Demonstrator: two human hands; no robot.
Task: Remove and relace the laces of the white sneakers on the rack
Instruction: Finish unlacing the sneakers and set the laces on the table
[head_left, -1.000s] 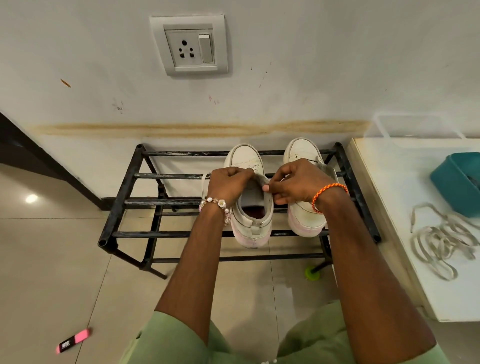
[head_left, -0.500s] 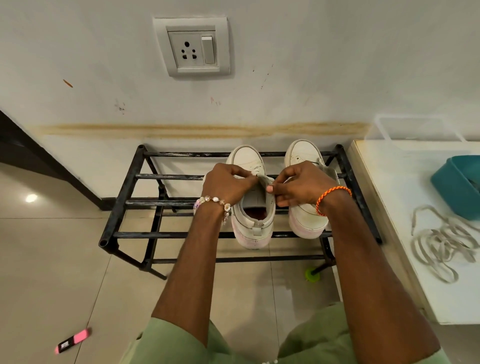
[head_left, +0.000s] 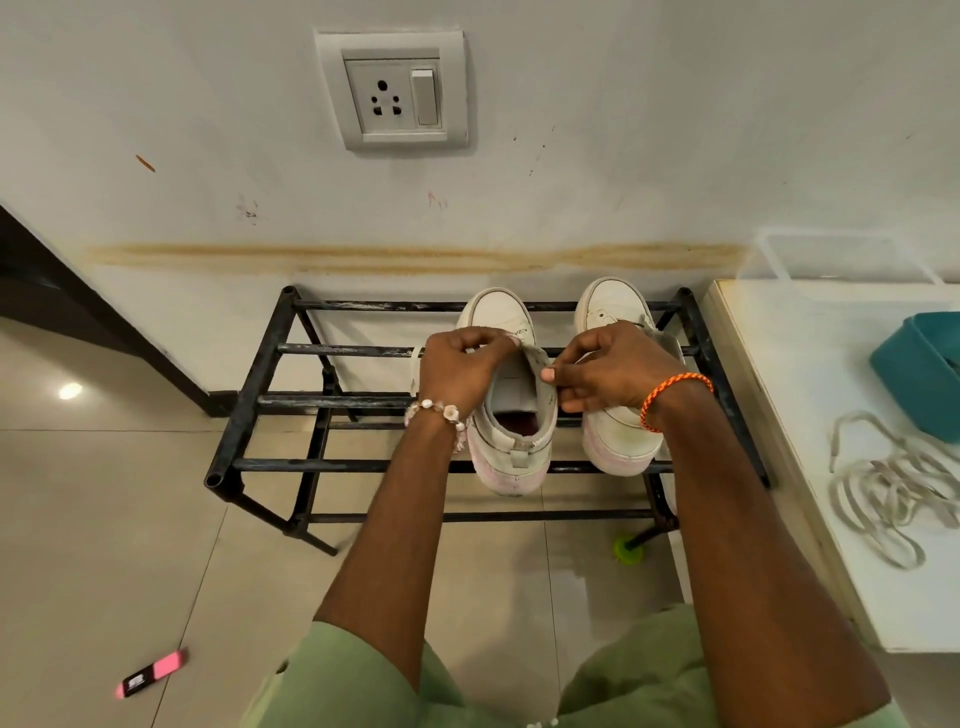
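On the black metal-bar rack (head_left: 270, 400), my left hand (head_left: 462, 364) pinches a flat lace (head_left: 415, 371) at the left sneaker (head_left: 511, 447); my right hand (head_left: 608, 371) pinches its padded collar. The scuffed right sneaker (head_left: 618, 436) stands just beside.

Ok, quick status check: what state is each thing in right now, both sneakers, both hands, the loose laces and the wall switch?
Left sneaker: upright on the rack, opening spread.
Right sneaker: upright on the rack, partly hidden by the right hand.
Left hand: fingers curled, pinching a lace at the left sneaker.
Right hand: pinching the left sneaker's upper edge.
Loose laces: piled on the white table.
Wall switch: position unclear.
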